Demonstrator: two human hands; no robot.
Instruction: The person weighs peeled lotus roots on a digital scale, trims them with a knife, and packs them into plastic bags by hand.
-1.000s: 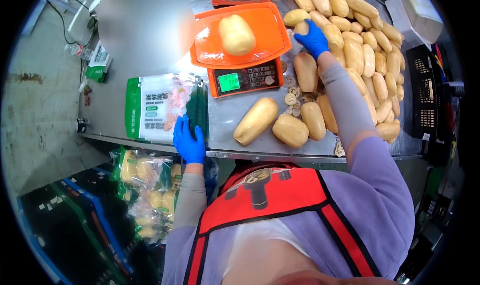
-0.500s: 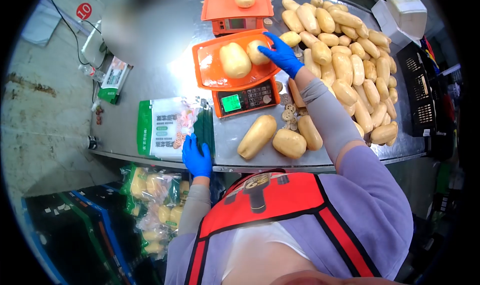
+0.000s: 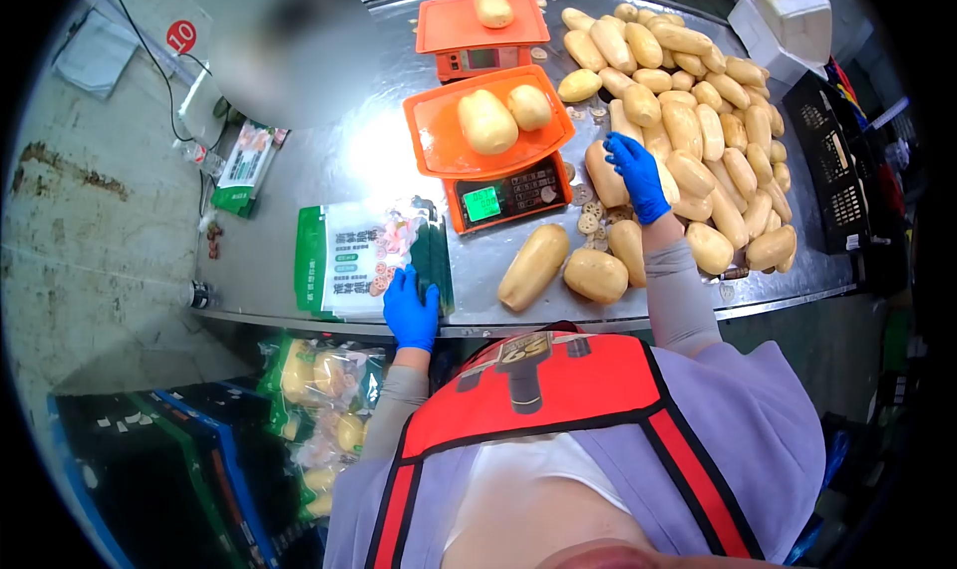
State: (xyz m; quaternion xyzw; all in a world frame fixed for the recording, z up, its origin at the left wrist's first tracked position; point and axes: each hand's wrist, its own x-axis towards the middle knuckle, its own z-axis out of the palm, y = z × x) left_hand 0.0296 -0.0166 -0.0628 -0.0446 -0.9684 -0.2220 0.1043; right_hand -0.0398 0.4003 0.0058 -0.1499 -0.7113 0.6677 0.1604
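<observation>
My left hand (image 3: 410, 312), in a blue glove, lies with fingers apart on the lower edge of the printed plastic bags (image 3: 349, 260). My right hand (image 3: 639, 178), also gloved, is open over the near left side of the heap of peeled lotus roots (image 3: 686, 130), beside one lotus root (image 3: 604, 175). Whether its fingertips touch a root I cannot tell. Two lotus root pieces (image 3: 488, 122) sit on the orange tray of the near scale (image 3: 510, 198), whose display glows green.
A second orange scale (image 3: 480, 60) behind bears one lotus root (image 3: 492, 7). Several loose roots (image 3: 595, 275) and cut slices (image 3: 590, 217) lie near the front edge. A black crate (image 3: 832, 160) stands at right; bagged roots (image 3: 319, 375) sit below the table. Another person is at upper left.
My right hand has let go of the smaller lotus root piece on the near scale and moved right and down to the heap. My left hand stays at the bags; the view has shifted slightly.
</observation>
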